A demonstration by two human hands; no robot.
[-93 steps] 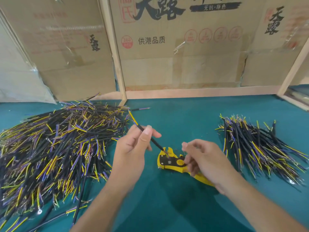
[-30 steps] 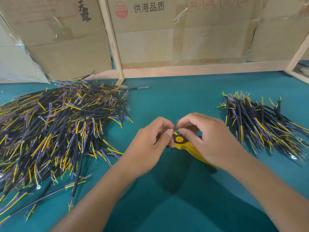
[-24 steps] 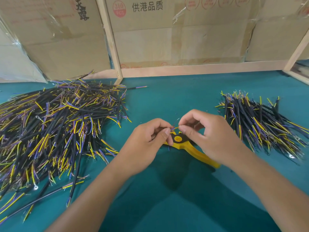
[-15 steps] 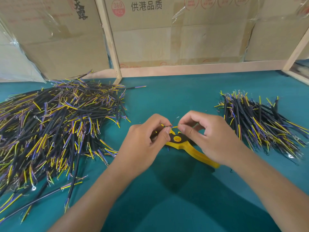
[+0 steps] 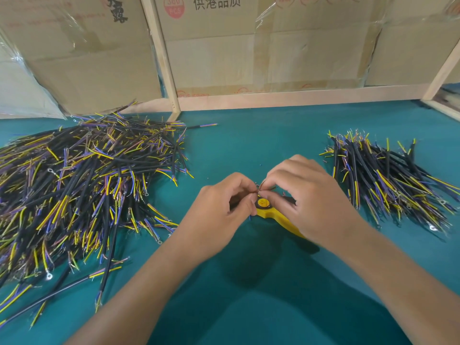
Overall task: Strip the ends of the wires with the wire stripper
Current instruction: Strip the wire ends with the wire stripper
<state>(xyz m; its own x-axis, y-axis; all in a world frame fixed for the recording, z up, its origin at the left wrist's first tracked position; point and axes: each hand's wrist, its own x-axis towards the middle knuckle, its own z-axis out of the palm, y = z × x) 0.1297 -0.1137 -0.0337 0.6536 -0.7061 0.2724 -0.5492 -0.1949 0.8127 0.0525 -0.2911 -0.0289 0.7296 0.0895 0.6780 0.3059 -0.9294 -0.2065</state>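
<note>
Teal table (image 5: 249, 135) backed by cardboard (image 5: 211, 58) (printed) on wooden frame (image 5: 163, 58).

A teal table mat (image 5: 261, 140) covers the whole work surface. Along the mat's far edge runs a pale wooden rail (image 5: 298, 99), lying flat. From the left end of that rail a wooden post (image 5: 161, 58) rises, leaning slightly to the left, and at the rail's right end a second post (image 5: 443, 68) slants up toward the right. Behind the rail stand flattened cardboard boxes (image 5: 311, 46), printed with black characters and red round stamps and patched with strips of clear tape. Left of the first post, more cardboard (image 5: 87, 58) leans back, and a sheet of clear plastic (image 5: 22, 93) hangs over its far left corner, reaching down to the mat.
</note>
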